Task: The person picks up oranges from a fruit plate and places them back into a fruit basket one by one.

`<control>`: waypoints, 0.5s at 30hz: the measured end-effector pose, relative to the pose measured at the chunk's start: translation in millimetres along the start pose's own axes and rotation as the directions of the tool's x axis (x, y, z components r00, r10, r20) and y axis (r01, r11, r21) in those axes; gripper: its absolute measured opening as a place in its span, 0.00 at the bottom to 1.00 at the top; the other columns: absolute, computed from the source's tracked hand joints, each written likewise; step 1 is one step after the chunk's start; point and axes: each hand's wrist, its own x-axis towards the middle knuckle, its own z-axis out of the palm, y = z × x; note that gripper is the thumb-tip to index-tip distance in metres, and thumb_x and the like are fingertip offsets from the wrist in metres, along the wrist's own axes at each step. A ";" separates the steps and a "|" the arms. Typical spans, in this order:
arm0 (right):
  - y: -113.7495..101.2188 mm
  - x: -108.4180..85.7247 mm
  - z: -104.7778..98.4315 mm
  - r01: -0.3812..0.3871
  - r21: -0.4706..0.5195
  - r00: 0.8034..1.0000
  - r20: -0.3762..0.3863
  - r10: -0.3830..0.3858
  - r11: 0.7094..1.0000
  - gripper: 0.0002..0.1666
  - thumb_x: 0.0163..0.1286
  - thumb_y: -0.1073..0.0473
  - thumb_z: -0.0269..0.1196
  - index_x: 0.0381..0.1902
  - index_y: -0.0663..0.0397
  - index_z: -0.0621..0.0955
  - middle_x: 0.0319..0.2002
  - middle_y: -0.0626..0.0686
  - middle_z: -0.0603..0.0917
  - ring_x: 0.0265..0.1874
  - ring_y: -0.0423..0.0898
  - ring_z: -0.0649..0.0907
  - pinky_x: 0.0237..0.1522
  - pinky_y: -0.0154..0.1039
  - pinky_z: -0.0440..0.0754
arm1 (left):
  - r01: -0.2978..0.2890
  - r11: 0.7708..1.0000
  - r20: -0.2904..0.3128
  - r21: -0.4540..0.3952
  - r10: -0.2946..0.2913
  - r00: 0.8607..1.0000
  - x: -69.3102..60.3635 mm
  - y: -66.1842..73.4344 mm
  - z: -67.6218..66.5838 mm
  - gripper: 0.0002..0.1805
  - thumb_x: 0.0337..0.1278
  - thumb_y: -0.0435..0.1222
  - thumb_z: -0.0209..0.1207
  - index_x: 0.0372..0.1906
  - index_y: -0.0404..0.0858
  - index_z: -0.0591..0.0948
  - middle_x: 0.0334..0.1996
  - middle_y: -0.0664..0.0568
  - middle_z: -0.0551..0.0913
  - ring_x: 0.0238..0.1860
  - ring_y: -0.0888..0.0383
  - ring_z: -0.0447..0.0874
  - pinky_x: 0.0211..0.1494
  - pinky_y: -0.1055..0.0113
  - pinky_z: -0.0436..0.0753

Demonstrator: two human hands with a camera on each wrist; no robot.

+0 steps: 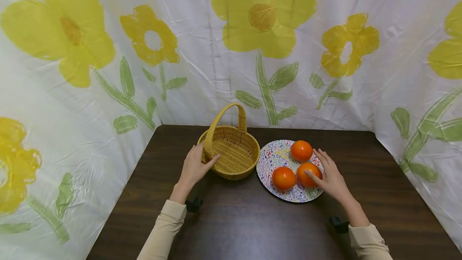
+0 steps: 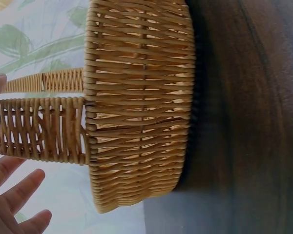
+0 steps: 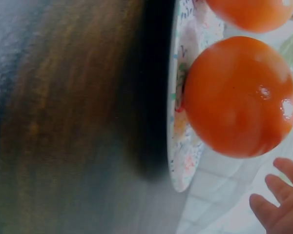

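A yellow-brown wicker basket (image 1: 234, 167) with a tall arched handle (image 1: 242, 119) stands at the back of the table. My left hand (image 1: 193, 167) is at the basket's left side, fingers spread, with the near end of the handle between thumb and fingers; whether it touches, I cannot tell. In the left wrist view, the fingers (image 2: 27, 190) look loosely extended. To the right, a patterned plate (image 1: 279, 153) bears three smooth, round orange fruits, one at the back (image 1: 301, 151), one at front left (image 1: 284, 178). My right hand (image 1: 333, 181) spreads around the right fruit (image 3: 241, 97), its fingers apart from it.
The dark wooden table (image 1: 231, 220) carries the basket and plate side by side. A white curtain (image 1: 195, 91) with yellow flowers hangs behind the table and along its sides. Dark wrist cameras (image 1: 195, 204) sit below both hands.
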 end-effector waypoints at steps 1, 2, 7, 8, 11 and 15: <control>0.4 -0.7 0.4 -0.003 0.001 1.000 -0.002 0.003 1.000 0.46 0.60 0.48 0.65 0.71 0.53 0.59 0.70 0.64 0.56 0.68 0.65 0.55 0.49 0.76 0.58 | -0.002 1.000 -0.001 -0.001 0.002 1.000 -1.0 -0.6 0.6 0.33 0.53 0.53 0.61 0.59 0.38 0.72 0.44 0.47 0.81 0.48 0.47 0.78 0.65 0.47 0.64; 0.8 -1.4 0.8 -0.009 0.003 1.000 0.000 0.009 1.000 0.46 0.60 0.48 0.65 0.71 0.53 0.59 0.70 0.64 0.56 0.68 0.65 0.55 0.49 0.76 0.58 | 0.000 1.000 0.002 -0.002 0.000 1.000 -2.0 -1.0 1.1 0.33 0.53 0.53 0.61 0.59 0.37 0.71 0.46 0.47 0.80 0.49 0.46 0.77 0.66 0.48 0.63; 4.2 -4.8 4.2 -0.018 0.018 1.000 0.005 0.018 1.000 0.46 0.60 0.49 0.65 0.71 0.54 0.59 0.69 0.65 0.56 0.66 0.67 0.57 0.49 0.76 0.59 | 0.026 1.000 0.025 0.007 -0.026 0.999 -6.4 -3.1 2.7 0.38 0.53 0.53 0.61 0.62 0.32 0.68 0.55 0.40 0.76 0.57 0.44 0.73 0.68 0.48 0.61; 5.1 -5.4 5.0 -0.018 0.023 1.000 0.006 0.018 1.000 0.46 0.60 0.49 0.66 0.71 0.53 0.59 0.69 0.65 0.56 0.66 0.67 0.57 0.49 0.76 0.60 | 0.032 0.999 0.027 0.012 -0.032 0.999 -7.2 -3.5 3.1 0.39 0.53 0.53 0.60 0.63 0.31 0.68 0.56 0.39 0.75 0.58 0.44 0.72 0.67 0.48 0.61; 7.9 -7.3 7.6 -0.006 0.034 1.000 0.002 0.006 0.999 0.46 0.59 0.51 0.66 0.71 0.52 0.59 0.69 0.65 0.56 0.64 0.68 0.60 0.48 0.73 0.64 | 0.037 0.999 0.027 0.018 -0.037 0.999 -9.0 -5.2 4.5 0.39 0.53 0.54 0.60 0.63 0.31 0.68 0.58 0.37 0.74 0.60 0.43 0.70 0.67 0.47 0.61; 11.1 -9.5 11.4 0.005 0.039 1.000 0.002 -0.005 0.999 0.46 0.58 0.51 0.67 0.70 0.55 0.60 0.68 0.66 0.57 0.59 0.67 0.66 0.42 0.62 0.77 | 0.029 0.999 0.020 0.021 -0.029 0.999 -11.4 -8.1 7.6 0.36 0.52 0.53 0.61 0.60 0.34 0.71 0.57 0.39 0.75 0.61 0.43 0.69 0.67 0.45 0.60</control>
